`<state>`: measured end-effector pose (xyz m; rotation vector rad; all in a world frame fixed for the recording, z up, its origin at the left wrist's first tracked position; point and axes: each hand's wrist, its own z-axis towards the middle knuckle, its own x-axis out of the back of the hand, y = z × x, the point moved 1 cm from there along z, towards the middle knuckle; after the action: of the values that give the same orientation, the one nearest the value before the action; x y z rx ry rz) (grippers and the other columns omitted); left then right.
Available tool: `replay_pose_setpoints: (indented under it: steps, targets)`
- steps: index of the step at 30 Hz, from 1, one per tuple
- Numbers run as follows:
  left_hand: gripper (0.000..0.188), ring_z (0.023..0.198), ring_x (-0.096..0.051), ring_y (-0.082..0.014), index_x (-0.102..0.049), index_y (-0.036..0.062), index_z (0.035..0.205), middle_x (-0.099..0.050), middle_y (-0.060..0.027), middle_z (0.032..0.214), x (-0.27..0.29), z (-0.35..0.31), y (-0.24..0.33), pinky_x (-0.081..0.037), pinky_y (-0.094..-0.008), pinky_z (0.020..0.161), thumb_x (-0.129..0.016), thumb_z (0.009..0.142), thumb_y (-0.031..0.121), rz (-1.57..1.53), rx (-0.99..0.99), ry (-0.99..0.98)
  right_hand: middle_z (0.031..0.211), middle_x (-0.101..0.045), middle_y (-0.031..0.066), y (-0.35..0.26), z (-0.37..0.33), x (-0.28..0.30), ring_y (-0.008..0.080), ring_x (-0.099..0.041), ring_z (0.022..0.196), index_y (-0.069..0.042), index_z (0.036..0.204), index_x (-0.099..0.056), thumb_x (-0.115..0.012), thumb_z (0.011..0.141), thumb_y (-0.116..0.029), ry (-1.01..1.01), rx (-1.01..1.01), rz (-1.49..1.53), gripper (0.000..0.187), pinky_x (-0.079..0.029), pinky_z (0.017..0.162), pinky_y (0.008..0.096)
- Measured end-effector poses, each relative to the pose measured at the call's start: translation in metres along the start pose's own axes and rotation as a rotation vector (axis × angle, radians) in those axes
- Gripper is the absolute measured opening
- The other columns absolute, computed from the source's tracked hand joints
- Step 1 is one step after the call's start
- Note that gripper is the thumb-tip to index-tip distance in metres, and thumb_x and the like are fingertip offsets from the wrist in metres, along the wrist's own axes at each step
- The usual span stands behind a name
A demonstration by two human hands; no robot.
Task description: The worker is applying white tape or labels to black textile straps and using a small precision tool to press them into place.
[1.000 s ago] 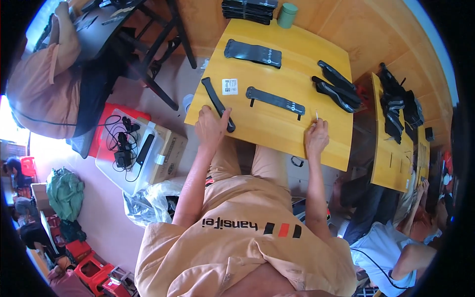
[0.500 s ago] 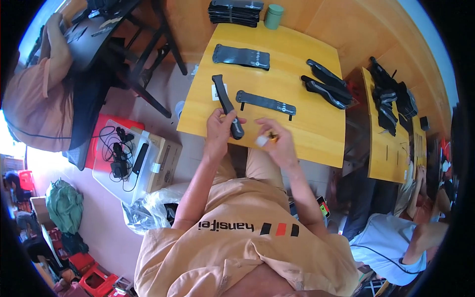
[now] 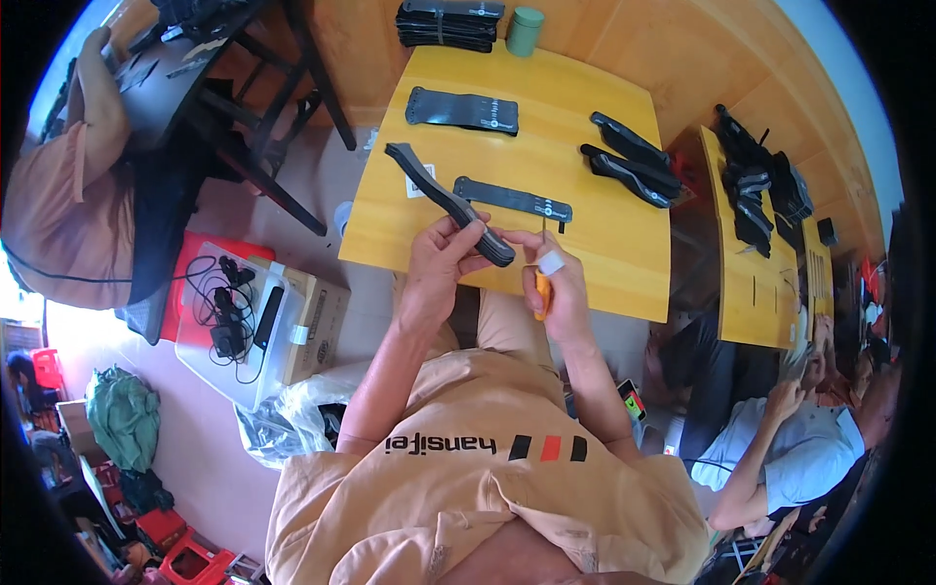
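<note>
My left hand [image 3: 441, 261] is closed on a long, curved black strap [image 3: 441, 193], its fingers and thumb gripping the near end. The strap is held above the yellow table, tilted with its far end up to the left. My right hand [image 3: 563, 292] is close by, wrapped round orange-handled scissors [image 3: 541, 294]; a thin blade points away from me. Something white, like a wrap, is at its fingers. Beyond my hands a flat black strip [image 3: 512, 199] with small dark tabs lies on the table, and a wider black strip [image 3: 463, 111] lies behind it.
On the yellow table [image 3: 390, 234], a pair of curved black pieces [image 3: 634, 166] lies at right. A bundled black stack [image 3: 448, 27] and a green canister [image 3: 525, 31] stand at the far edge. A plastic bin [image 3: 219, 351] with cables sits at left. Other people sit on both sides.
The strap has turned in my left hand, its far end swinging left and its edge now showing. My right hand has turned so the scissors' blade points away from me, near the strap.
</note>
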<state>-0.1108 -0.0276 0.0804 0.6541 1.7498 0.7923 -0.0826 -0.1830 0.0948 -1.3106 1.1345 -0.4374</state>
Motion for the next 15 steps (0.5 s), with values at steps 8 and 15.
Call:
replay_pose_setpoints:
  steps: [8,15]
  targets:
    - [0.023,0.078,-0.063,-0.0143,-0.054,-0.0013,0.104,-0.063,-0.0113,0.089,-0.008,-0.013,0.014,-0.053,-0.0233,0.067,-0.056,0.085,0.012,0.031,-0.095,0.007,0.074,-0.045,0.0002,-0.023,-0.026,-0.007,0.0037,-0.037,0.054,-0.005,0.120,-0.051,-0.046,0.080,0.000,-0.041,0.152,-0.550,0.040,-0.030,0.049,0.0169]
    - [0.025,0.081,-0.062,-0.0136,-0.054,0.0003,0.105,-0.063,-0.0105,0.091,-0.013,-0.021,0.016,-0.052,-0.0237,0.069,-0.058,0.083,0.012,0.104,-0.144,0.015,0.077,-0.045,-0.0003,-0.030,-0.035,-0.004,0.0031,-0.040,0.056,-0.009,0.125,-0.047,-0.046,0.078,0.003,-0.090,0.023,-0.542,0.049,-0.033,0.049,0.0164]
